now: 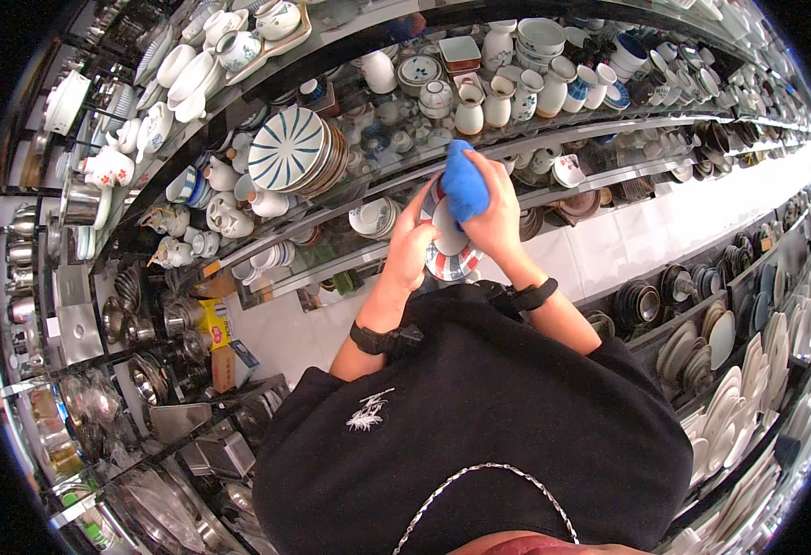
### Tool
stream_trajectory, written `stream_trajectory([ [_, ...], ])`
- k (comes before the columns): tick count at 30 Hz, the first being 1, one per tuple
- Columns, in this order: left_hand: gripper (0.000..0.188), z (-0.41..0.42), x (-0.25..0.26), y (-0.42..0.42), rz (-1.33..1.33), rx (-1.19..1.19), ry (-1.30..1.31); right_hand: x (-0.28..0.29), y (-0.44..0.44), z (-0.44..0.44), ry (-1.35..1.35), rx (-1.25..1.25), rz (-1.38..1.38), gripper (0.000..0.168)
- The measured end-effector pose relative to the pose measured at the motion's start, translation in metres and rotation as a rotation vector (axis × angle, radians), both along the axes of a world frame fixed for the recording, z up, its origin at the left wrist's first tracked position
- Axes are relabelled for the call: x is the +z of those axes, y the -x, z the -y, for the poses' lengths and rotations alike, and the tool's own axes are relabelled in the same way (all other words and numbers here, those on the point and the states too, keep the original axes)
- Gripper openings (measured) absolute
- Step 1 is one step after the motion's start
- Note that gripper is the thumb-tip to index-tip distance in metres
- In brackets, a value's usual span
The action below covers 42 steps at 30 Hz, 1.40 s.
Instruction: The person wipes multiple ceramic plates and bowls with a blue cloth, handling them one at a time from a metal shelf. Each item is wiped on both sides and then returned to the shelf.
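Observation:
My left hand [410,248] grips the left side of a round patterned plate [450,262], its thumb over the face. The plate has a pale centre and a rim in red, white and dark blue. In my right hand [497,208] is a bunched blue cloth [464,182], pressed against the plate's upper part and hiding some of it. Both hands are in front of my chest, close to the glass shelf edge. Left of them on the shelf, a stack of plates [286,148] with blue radiating stripes stands tilted.
Ceramic bottles [498,101] line the shelf ahead, with small bowls [372,216] on the tier below. White teapots [109,166] and metal pans [149,378] crowd the left. White plates [721,409] stand on racks at right. A pale tiled floor [603,260] runs between the shelves.

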<state>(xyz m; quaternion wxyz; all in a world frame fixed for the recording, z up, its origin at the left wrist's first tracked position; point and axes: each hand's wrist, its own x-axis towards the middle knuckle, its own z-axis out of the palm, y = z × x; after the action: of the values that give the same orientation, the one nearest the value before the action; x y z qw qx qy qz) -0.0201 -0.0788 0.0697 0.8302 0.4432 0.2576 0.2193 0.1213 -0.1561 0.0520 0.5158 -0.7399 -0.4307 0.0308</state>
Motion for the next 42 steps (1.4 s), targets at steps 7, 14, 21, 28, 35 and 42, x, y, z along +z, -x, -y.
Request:
stream_trajectory([
  [7,0.077,-0.002,0.004,-0.014,0.148,0.126,-0.037,-0.045,-0.035,0.045,-0.014,0.058,-1.176,0.042],
  [14,0.047,0.007,-0.074,-0.036,-0.059,-0.017,-0.121,-0.103,-0.032,0.089,-0.143,-0.164,-1.385,0.034],
  [21,0.048,0.001,-0.142,-0.02,-0.72,-0.451,-0.398,-0.128,-0.057,0.111,0.159,-0.33,-1.141,0.021],
  [28,0.034,-0.01,-0.228,-0.01,-0.547,-0.333,0.064,-0.176,-0.062,0.09,0.221,-0.38,-1.346,0.012],
  [35,0.031,-0.007,-0.297,-0.038,-0.514,0.021,0.41,-0.199,-0.052,0.067,0.274,-0.341,-1.449,0.031],
  [42,0.032,-0.016,-0.331,-0.059,-0.509,0.122,0.306,-0.184,-0.051,0.064,0.396,-0.281,-1.313,0.028],
])
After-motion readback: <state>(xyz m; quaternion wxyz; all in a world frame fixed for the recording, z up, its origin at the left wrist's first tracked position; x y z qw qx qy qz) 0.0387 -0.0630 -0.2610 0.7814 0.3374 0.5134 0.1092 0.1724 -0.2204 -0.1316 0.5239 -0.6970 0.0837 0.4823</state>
